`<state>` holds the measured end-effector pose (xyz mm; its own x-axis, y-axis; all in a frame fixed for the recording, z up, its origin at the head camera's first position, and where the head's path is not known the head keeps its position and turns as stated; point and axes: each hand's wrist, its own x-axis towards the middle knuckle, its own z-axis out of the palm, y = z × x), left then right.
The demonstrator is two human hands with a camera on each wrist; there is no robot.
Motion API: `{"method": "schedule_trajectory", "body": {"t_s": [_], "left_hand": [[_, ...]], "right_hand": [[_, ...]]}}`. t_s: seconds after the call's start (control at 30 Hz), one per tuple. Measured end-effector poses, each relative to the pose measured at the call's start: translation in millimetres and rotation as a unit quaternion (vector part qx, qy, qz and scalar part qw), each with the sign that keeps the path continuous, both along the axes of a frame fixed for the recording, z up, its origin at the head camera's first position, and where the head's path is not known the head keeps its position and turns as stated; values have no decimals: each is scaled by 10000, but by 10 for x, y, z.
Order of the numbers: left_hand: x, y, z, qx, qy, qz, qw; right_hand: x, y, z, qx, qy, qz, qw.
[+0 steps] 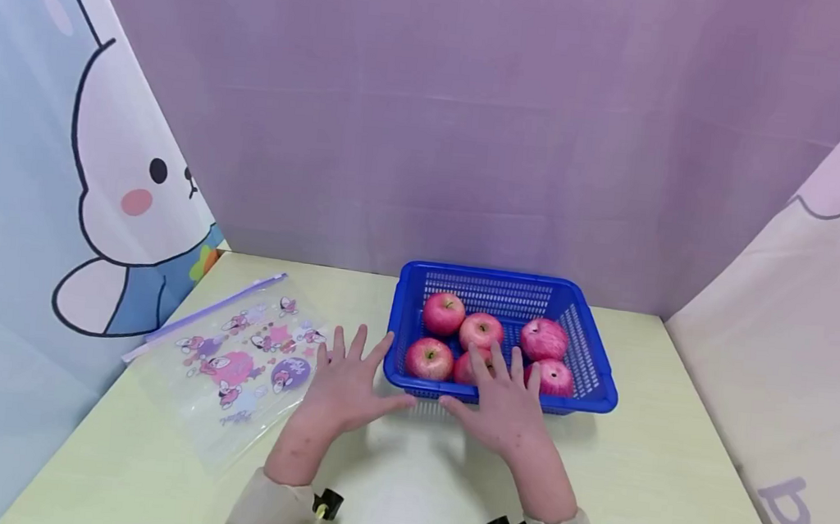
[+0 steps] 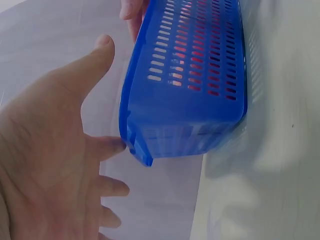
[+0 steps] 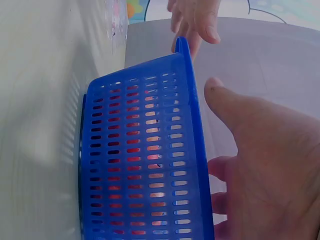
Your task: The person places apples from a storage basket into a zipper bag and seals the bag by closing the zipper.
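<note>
A blue plastic basket with slotted sides sits on the table and holds several red apples. My left hand is spread with straight fingers at the basket's front left corner; its index fingertip is right at the rim in the left wrist view. Over the front rim, my right hand spreads its fingers, which partly cover the front apples in the head view. Neither hand grips anything. A clear zip bag with pink and purple cartoon prints lies flat to the left of the basket, partly behind the left hand.
The pale yellow table reaches back to a purple cloth wall. Printed curtains stand at both sides, a cartoon rabbit on the left one. Small black devices are strapped at both wrists.
</note>
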<state>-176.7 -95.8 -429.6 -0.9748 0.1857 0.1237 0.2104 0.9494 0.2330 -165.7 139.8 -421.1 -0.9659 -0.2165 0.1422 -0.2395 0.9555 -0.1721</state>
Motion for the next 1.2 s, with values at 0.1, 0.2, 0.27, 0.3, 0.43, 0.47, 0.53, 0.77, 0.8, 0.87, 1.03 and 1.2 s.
{"method": "schedule_trajectory", "body": {"t_s": [0.1, 0.2, 0.27, 0.3, 0.43, 0.47, 0.53, 0.77, 0.8, 0.87, 1.03, 1.2], "left_hand": [[-12, -68, 3, 78, 18, -75, 9999], [-44, -156, 4, 41, 122, -121, 9998], [-71, -220, 6, 47, 169, -157, 9997], [-84, -251, 8, 52, 194, -191, 9996], [-124, -381, 19, -3, 281, -247, 9993], [-128, -417, 22, -18, 299, -245, 9993], [-132, -498, 30, -67, 337, -221, 9992], [-104, -839, 1, -154, 610, -292, 9976], [-96, -886, -20, -139, 621, -314, 9975], [-78, -969, -70, -111, 561, -331, 9978], [-11, -1207, -170, -50, 89, -141, 9998], [15, -1583, -170, -125, -157, 249, 9995]], "right_hand": [[-6, 10, 1, -162, 181, 170, 9996], [-17, 21, 6, -320, 553, 366, 9973], [-21, 28, 13, -400, 815, 467, 9948], [-22, 31, 19, -428, 951, 504, 9933], [-21, 45, 34, -450, 1286, 554, 9891], [-21, 48, 38, -441, 1353, 565, 9882], [-23, 52, 43, -448, 1464, 612, 9863], [-14, 90, 25, -431, 1827, 887, 9782], [-7, 100, 16, -414, 1848, 890, 9779], [11, 121, -3, -398, 1865, 863, 9779], [48, 129, -45, -456, 1915, 920, 9761], [41, 77, -39, -537, 2007, 1117, 9718]]}}
